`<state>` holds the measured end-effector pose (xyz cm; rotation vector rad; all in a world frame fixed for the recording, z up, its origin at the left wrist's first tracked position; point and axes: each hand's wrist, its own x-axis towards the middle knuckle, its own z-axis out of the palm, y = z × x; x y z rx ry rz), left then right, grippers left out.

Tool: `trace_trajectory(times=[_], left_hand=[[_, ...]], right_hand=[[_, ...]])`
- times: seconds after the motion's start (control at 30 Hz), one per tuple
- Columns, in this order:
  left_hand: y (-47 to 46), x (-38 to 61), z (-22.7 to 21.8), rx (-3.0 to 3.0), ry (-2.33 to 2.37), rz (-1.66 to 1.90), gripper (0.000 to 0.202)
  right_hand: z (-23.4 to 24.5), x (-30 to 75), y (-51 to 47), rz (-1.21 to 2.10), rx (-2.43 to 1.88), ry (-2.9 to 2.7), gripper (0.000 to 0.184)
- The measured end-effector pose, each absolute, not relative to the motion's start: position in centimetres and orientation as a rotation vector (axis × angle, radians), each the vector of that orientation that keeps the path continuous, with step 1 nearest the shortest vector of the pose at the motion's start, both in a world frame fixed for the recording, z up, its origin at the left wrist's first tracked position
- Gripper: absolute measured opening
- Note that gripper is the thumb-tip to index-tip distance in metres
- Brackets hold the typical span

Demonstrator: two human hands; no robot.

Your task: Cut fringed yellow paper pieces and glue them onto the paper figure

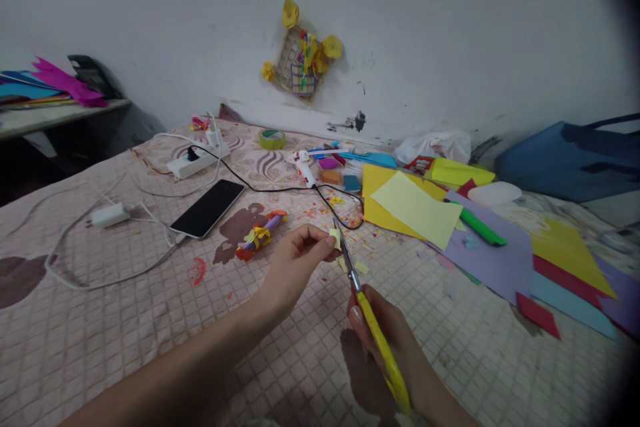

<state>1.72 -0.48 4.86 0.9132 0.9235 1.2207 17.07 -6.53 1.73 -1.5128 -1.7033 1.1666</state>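
Note:
My left hand (295, 263) pinches a small pale yellow paper scrap (335, 236) between thumb and fingertips, above the quilted bed cover. My right hand (387, 340) grips yellow-handled scissors (373, 327), whose metal blades (345, 250) point up and touch the scrap. A few cut yellow bits (361, 267) lie on the cover just under the blades. A rolled paper piece with purple, orange and yellow parts (260, 237) lies left of my left hand.
Coloured paper sheets (415, 207) spread across the right side. A black phone (207, 208), white charger (110, 215) and power strip (197, 160) with cables lie left. A glue gun (304, 165) and tape roll (271, 139) sit near the wall. A blue bag (575, 157) stands far right.

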Motion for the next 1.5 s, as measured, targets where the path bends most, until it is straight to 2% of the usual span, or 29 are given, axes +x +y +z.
trace_trajectory(times=[1.5], left_hand=[[-0.32, 1.48, 4.96, 0.928, 0.904, 1.235, 0.013]], right_hand=[[2.02, 17.24, -6.49, 1.097, -1.568, -1.724, 0.03]])
